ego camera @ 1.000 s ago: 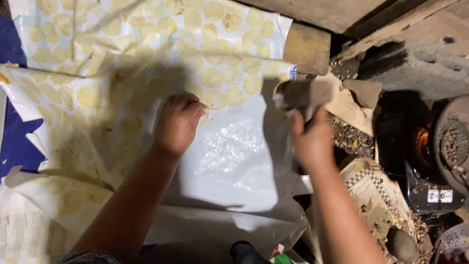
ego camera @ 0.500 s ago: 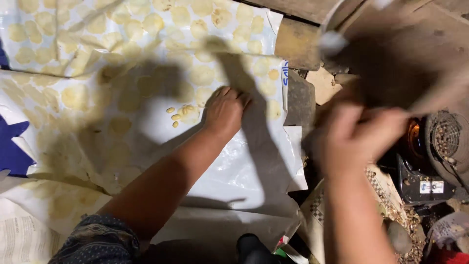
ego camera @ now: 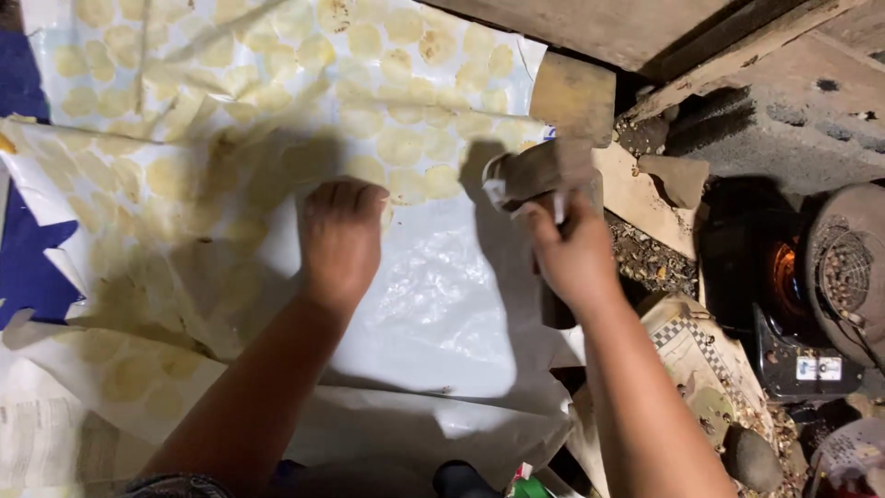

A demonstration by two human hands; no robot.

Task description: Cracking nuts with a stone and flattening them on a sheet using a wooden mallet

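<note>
Since half a second ago the right hand (ego camera: 573, 254) has swung back from its blurred reach toward the stove side and again hangs over the right edge of the plastic sheet (ego camera: 433, 304), while the left hand (ego camera: 339, 235) has pulled back leftward from the sheet's edge to its middle. Left forearm runs up from the lower left, wrist straight, palm down; its fingers (ego camera: 348, 195) are curled together and press on the sheet just below a row of pale yellow round slices (ego camera: 406, 146), and whether they pinch a slice cannot be told. Right forearm rises from the bottom edge, the hand tipped upward with fingers closed around a brown block (ego camera: 539, 171) with a bit of white at its left end, held just above the sheet's right border. Slices cover the sheet's upper and left parts; bare plastic lies open below and between the two hands. Right of the sheet lie a wooden board (ego camera: 576, 92), rubble and a glowing stove (ego camera: 793, 277), close beside the right wrist.
</note>
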